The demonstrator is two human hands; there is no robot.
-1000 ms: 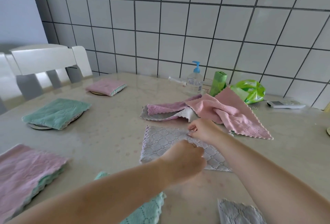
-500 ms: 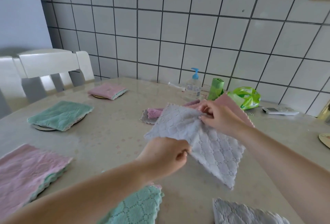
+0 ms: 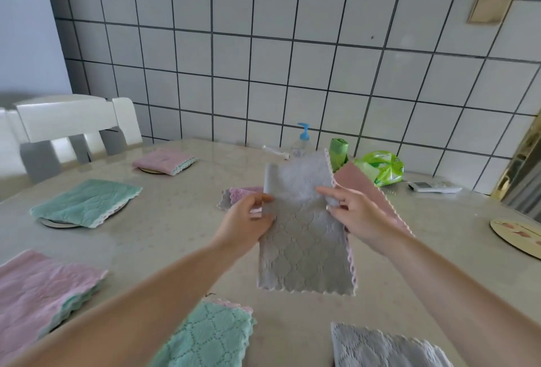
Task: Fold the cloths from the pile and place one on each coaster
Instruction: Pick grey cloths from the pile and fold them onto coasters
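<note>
A grey quilted cloth (image 3: 304, 237) hangs upright in the air above the table. My left hand (image 3: 248, 220) pinches its left edge and my right hand (image 3: 354, 214) pinches its right edge, about halfway up. Behind it lies the pile (image 3: 243, 195) of pink and grey cloths, mostly hidden, with a pink cloth (image 3: 360, 185) sticking out at the right. Folded cloths sit on coasters: pink (image 3: 164, 160) far left, teal (image 3: 85, 202) left, pink (image 3: 41, 293) near left, teal (image 3: 205, 337) and grey (image 3: 386, 349) at the front. A bare coaster (image 3: 518, 235) lies at the right.
A pump bottle (image 3: 301, 141), a green roll (image 3: 339, 153), a green bag (image 3: 380, 169) and a remote (image 3: 433, 186) stand along the tiled wall. A white chair (image 3: 70, 129) is at the table's far left. The table (image 3: 175, 235) is beige and glossy.
The grey cloth was lying flat on the table a second ago. Both hands lifted it and turned it upright, so it now hangs as a tall strip between them.
</note>
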